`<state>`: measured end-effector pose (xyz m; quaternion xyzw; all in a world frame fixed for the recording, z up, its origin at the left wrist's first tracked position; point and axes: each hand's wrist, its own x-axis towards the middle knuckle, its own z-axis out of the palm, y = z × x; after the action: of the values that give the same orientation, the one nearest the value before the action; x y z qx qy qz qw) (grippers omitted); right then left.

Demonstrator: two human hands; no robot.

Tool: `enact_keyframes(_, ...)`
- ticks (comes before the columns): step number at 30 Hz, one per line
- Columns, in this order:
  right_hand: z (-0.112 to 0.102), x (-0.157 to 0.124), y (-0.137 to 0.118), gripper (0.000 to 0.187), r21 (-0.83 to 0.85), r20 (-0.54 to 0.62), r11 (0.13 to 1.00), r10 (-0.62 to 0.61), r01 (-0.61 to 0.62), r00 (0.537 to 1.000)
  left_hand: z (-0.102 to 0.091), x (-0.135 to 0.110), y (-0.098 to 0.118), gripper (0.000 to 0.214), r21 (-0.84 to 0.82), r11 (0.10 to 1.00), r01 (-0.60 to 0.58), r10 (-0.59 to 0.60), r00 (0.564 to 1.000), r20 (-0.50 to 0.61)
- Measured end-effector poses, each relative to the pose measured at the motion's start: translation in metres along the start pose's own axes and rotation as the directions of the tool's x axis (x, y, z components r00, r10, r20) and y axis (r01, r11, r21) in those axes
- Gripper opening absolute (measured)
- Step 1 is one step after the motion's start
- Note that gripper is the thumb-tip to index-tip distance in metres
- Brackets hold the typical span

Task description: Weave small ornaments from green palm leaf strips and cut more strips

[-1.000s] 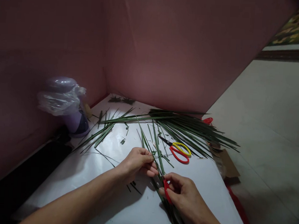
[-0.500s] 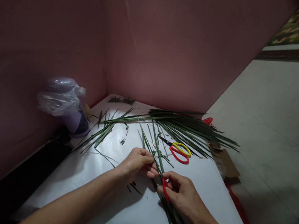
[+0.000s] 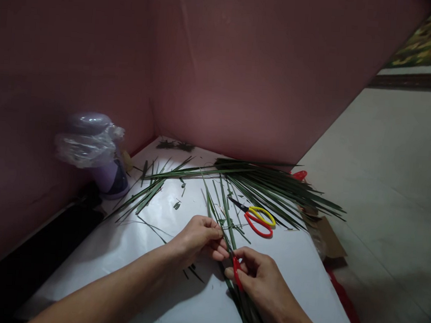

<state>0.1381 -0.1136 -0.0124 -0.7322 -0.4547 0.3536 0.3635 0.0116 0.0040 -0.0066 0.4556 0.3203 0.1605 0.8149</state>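
Both hands have edged nearer; left hand (image 3: pixel 200 235) pinches the green leaf strip (image 3: pixel 222 209), right hand (image 3: pixel 259 278) closed round a red-handled cutter (image 3: pixel 236 272).

Ahead of the right hand (image 3: pixel 262 280) lie scissors (image 3: pixel 258 217), with a leaf pile (image 3: pixel 272 187) beyond. Left of the left hand (image 3: pixel 199 236), bare desk (image 3: pixel 135 254) runs to a wrapped purple jug (image 3: pixel 98 153) against the wall.
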Motion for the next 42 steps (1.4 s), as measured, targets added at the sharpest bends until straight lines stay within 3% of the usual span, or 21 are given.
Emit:
enact_keyframes(24,0.004,0.005,-0.002,0.017,-0.018,0.007,0.999,-0.034,0.034,0.999,0.001,0.000,-0.001,0.008,0.014,1.000,0.012,-0.012,1.000,0.004)
enact_keyframes(42,0.005,0.011,-0.004,0.024,-0.001,0.009,1.000,-0.021,0.021,1.000,0.000,-0.002,-0.001,0.014,0.162,0.987,0.011,-0.016,0.999,0.029)
